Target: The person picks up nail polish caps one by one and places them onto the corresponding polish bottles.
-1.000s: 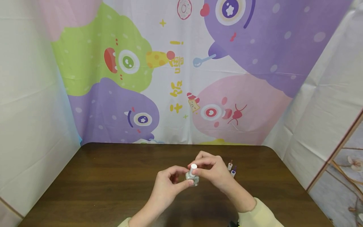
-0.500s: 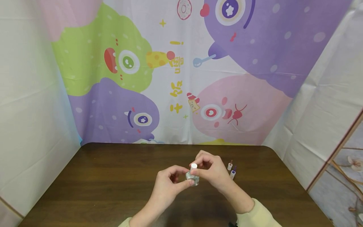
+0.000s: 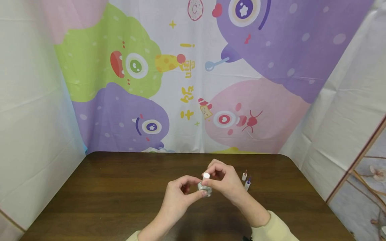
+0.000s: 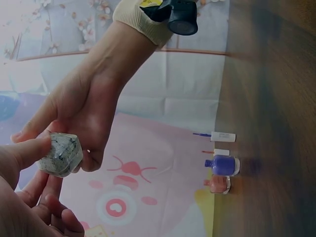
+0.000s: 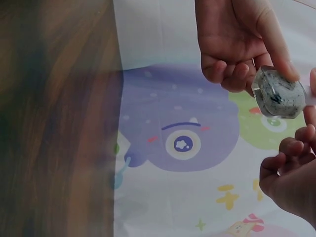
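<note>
A clear faceted nail polish bottle (image 3: pixel 205 191) with white, dark-speckled polish is held above the table. My left hand (image 3: pixel 178 194) pinches its body between thumb and fingers. Its white cap (image 3: pixel 206 176) is pinched by my right hand (image 3: pixel 225 180) and sits at the bottle's neck; how tightly it is screwed cannot be told. From the left wrist, the bottle's base (image 4: pixel 61 155) faces the camera, and the right hand (image 4: pixel 91 106) is behind it. In the right wrist view, the left thumb lies against the glass of the bottle (image 5: pixel 279 94).
Two white caps with brushes stand on the brown table (image 3: pixel 120 194) right of the hands: one brush reddish (image 3: pixel 244 176), the other purple (image 3: pixel 247 185). The left wrist view also has a purple bottle (image 4: pixel 223 165) and a pinkish bottle (image 4: pixel 218 184), both uncapped. A cartoon-print curtain (image 3: pixel 187 134) hangs behind.
The right hand's fingers and wrist have turned slightly around the white cap, and the cap sits marginally higher in view. The left hand stays nearly still with the bottle.
</note>
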`<state>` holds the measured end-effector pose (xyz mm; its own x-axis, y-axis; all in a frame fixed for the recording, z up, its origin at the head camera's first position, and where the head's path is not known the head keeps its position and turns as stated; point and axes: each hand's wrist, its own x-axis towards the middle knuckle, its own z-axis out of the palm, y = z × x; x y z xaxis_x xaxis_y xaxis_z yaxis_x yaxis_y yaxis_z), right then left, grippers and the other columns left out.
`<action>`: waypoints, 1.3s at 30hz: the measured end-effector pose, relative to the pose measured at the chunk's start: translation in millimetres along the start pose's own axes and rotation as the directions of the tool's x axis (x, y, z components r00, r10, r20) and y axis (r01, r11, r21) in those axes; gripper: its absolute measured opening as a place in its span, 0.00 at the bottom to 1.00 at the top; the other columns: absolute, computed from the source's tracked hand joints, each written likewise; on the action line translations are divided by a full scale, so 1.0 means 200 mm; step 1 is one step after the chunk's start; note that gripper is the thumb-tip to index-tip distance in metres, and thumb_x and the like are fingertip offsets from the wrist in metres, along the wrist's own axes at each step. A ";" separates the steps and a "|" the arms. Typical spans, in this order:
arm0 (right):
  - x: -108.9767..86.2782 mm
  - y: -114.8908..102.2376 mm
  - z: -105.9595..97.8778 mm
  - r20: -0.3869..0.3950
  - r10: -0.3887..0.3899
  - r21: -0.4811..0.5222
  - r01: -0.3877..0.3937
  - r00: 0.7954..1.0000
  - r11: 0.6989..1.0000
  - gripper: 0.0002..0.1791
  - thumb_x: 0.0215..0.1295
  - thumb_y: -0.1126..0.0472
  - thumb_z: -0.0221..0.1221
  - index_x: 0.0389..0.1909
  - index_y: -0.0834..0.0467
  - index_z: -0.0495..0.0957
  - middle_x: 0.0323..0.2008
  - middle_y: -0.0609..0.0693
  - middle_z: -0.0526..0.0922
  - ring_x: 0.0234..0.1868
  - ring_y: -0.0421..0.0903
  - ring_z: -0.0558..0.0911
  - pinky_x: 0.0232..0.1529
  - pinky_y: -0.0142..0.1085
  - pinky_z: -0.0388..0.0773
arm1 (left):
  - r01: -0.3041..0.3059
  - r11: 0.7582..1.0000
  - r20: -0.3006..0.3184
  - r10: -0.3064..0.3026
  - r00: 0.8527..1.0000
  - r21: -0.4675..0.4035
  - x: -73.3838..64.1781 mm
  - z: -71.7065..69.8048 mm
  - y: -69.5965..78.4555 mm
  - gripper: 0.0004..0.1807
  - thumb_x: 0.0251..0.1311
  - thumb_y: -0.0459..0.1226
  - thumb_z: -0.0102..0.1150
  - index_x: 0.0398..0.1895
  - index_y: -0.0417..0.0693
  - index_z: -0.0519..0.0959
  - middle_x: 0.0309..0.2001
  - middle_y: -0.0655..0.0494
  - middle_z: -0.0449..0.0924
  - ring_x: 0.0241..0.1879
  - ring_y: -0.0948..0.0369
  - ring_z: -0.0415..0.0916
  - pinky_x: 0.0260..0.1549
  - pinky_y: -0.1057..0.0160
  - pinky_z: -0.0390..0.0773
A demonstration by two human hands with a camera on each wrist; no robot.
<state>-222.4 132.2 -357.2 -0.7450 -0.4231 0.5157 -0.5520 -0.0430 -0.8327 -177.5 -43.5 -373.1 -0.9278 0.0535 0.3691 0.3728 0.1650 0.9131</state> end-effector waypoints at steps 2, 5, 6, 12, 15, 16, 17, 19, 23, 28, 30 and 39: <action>0.00 0.00 -0.01 0.025 -0.004 0.006 0.004 1.000 1.000 0.08 0.54 0.66 0.67 0.32 0.65 0.79 0.29 0.48 0.73 0.31 0.39 0.70 0.28 0.29 0.69 | -0.003 1.000 0.003 0.003 1.000 0.000 0.00 0.00 0.00 0.13 0.39 0.39 0.76 0.31 0.54 0.84 0.19 0.56 0.66 0.20 0.68 0.60 0.20 0.72 0.60; 0.00 0.01 -0.03 0.078 -0.020 0.012 0.019 0.997 1.000 0.09 0.56 0.68 0.64 0.36 0.68 0.79 0.32 0.49 0.74 0.33 0.39 0.71 0.30 0.29 0.69 | -0.005 1.000 0.006 0.005 1.000 0.008 0.00 -0.01 0.00 0.13 0.40 0.39 0.75 0.32 0.55 0.84 0.20 0.57 0.67 0.22 0.68 0.61 0.21 0.72 0.61; 0.00 0.01 -0.03 0.100 -0.030 0.011 0.029 0.995 1.000 0.09 0.57 0.68 0.63 0.39 0.68 0.79 0.33 0.50 0.75 0.34 0.39 0.71 0.31 0.29 0.70 | -0.005 1.000 0.005 0.005 1.000 0.008 0.00 -0.01 0.00 0.12 0.41 0.39 0.75 0.32 0.55 0.84 0.20 0.58 0.68 0.22 0.67 0.61 0.22 0.72 0.62; 0.00 0.01 -0.07 0.245 -0.029 -0.003 0.030 0.969 1.000 0.14 0.63 0.68 0.58 0.50 0.63 0.79 0.37 0.54 0.74 0.37 0.40 0.72 0.33 0.31 0.72 | 0.007 1.000 0.012 -0.008 1.000 0.024 0.00 -0.02 0.00 0.12 0.42 0.38 0.75 0.33 0.54 0.85 0.22 0.60 0.70 0.25 0.65 0.64 0.24 0.72 0.64; 0.00 0.00 -0.07 0.294 -0.035 -0.001 0.037 0.955 0.999 0.13 0.64 0.68 0.56 0.50 0.63 0.79 0.38 0.56 0.73 0.40 0.42 0.73 0.36 0.33 0.74 | 0.013 0.998 0.025 -0.015 1.000 0.054 0.00 -0.02 0.00 0.12 0.42 0.38 0.74 0.34 0.54 0.85 0.23 0.59 0.72 0.25 0.65 0.64 0.24 0.72 0.65; 0.00 0.00 -0.08 0.305 -0.040 0.006 0.040 0.952 0.999 0.13 0.65 0.68 0.56 0.49 0.63 0.80 0.38 0.56 0.73 0.41 0.42 0.74 0.36 0.34 0.74 | 0.008 0.998 0.031 -0.011 0.999 0.067 0.00 -0.02 0.00 0.12 0.43 0.38 0.74 0.34 0.53 0.85 0.23 0.59 0.72 0.25 0.65 0.64 0.24 0.71 0.65; 0.00 0.00 -0.08 0.315 -0.040 0.016 0.037 0.948 0.999 0.12 0.65 0.68 0.56 0.48 0.64 0.80 0.37 0.57 0.73 0.41 0.42 0.74 0.36 0.34 0.74 | 0.003 0.997 0.038 -0.006 0.999 0.077 -0.01 -0.02 0.00 0.12 0.43 0.37 0.74 0.35 0.52 0.85 0.23 0.59 0.73 0.25 0.66 0.64 0.24 0.71 0.66; 0.00 -0.01 -0.08 0.331 -0.041 0.041 0.029 0.943 0.999 0.11 0.65 0.68 0.55 0.46 0.64 0.80 0.37 0.58 0.73 0.41 0.43 0.74 0.36 0.34 0.75 | -0.013 0.995 0.054 0.007 0.999 0.102 -0.01 -0.02 -0.01 0.13 0.43 0.36 0.73 0.35 0.50 0.85 0.23 0.59 0.72 0.24 0.66 0.64 0.24 0.72 0.66; 0.00 0.00 -0.08 0.346 -0.058 0.070 0.036 0.937 0.997 0.10 0.65 0.69 0.55 0.44 0.66 0.81 0.35 0.57 0.74 0.40 0.42 0.75 0.36 0.34 0.75 | -0.034 0.993 0.085 0.024 0.996 0.117 -0.01 -0.02 -0.01 0.14 0.44 0.36 0.72 0.38 0.50 0.85 0.22 0.62 0.69 0.24 0.67 0.64 0.24 0.71 0.65; 0.00 0.01 -0.08 0.325 -0.083 0.064 0.066 0.942 0.996 0.08 0.63 0.70 0.56 0.41 0.67 0.82 0.34 0.54 0.76 0.39 0.43 0.75 0.36 0.35 0.76 | -0.028 0.993 0.097 0.017 0.995 0.112 -0.01 -0.02 -0.01 0.13 0.45 0.38 0.72 0.37 0.51 0.84 0.21 0.61 0.69 0.23 0.67 0.63 0.23 0.72 0.64; 0.00 0.02 -0.08 0.313 -0.093 0.055 0.080 0.945 0.995 0.08 0.63 0.70 0.57 0.41 0.67 0.82 0.34 0.54 0.76 0.39 0.43 0.76 0.36 0.35 0.76 | -0.019 0.994 0.094 0.009 0.996 0.107 -0.01 -0.02 -0.01 0.13 0.45 0.39 0.73 0.36 0.51 0.84 0.21 0.60 0.69 0.23 0.67 0.63 0.23 0.72 0.64; -0.01 0.02 -0.06 0.258 -0.116 -0.016 0.124 0.959 0.992 0.08 0.62 0.70 0.57 0.41 0.65 0.82 0.33 0.52 0.76 0.38 0.43 0.76 0.35 0.33 0.76 | -0.016 0.992 0.039 0.011 0.999 0.122 0.00 -0.02 -0.01 0.13 0.42 0.40 0.75 0.33 0.55 0.84 0.24 0.61 0.73 0.27 0.65 0.64 0.26 0.71 0.66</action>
<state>-228.1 143.7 -358.7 -0.5540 -0.6346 0.5389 -0.6461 -0.0805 -0.7590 -177.5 -47.9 -373.4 -0.9234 0.0941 0.3720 0.3831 0.2834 0.8791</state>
